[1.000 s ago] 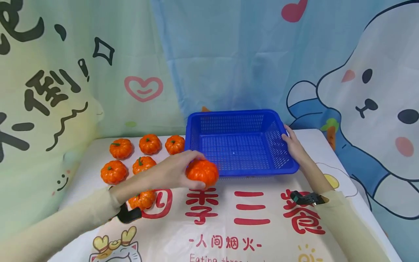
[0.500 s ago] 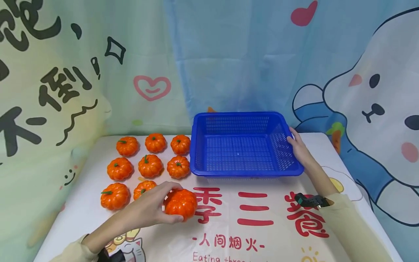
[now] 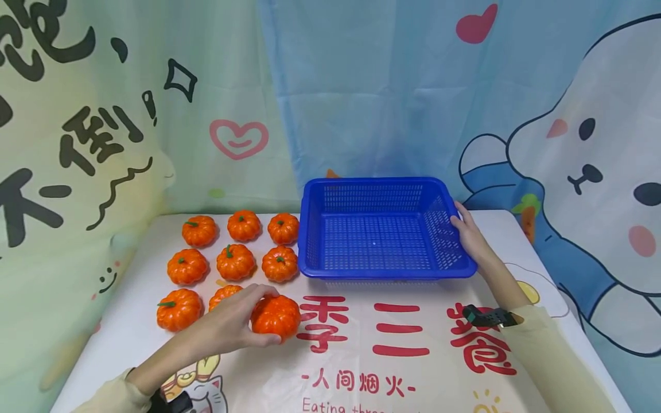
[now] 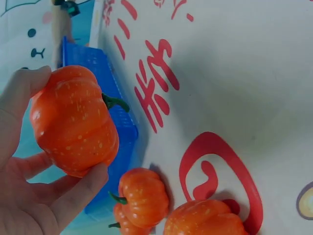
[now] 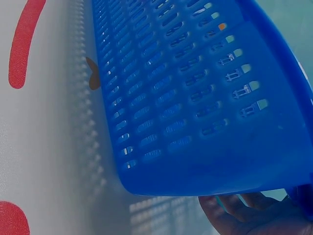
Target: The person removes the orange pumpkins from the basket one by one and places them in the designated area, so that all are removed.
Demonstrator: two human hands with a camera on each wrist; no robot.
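Observation:
My left hand (image 3: pixel 240 321) grips a small orange toy pumpkin (image 3: pixel 276 317), thumb on one side and fingers on the other, over the front left part of the table. In the left wrist view the pumpkin (image 4: pixel 76 121) shows its green stem pointing away from the palm. My right hand (image 3: pixel 471 235) holds the right side of a blue plastic basket (image 3: pixel 387 274), whose inside is bare. From the right wrist, fingers (image 5: pixel 254 213) show by the basket's end wall (image 5: pixel 195 147); the thumb is hidden there.
Several more pumpkins stand in rows left of the basket, including one at the left front (image 3: pixel 179 310) and one in the middle (image 3: pixel 236 262). Another pumpkin (image 3: pixel 223 295) is partly hidden behind the left hand. A printed curtain (image 3: pixel 361 115) hangs behind the table.
My left hand has carried the pumpkin from the basket's front left corner toward me and to the left. The right hand stays at the basket's side. The head view has shifted slightly.

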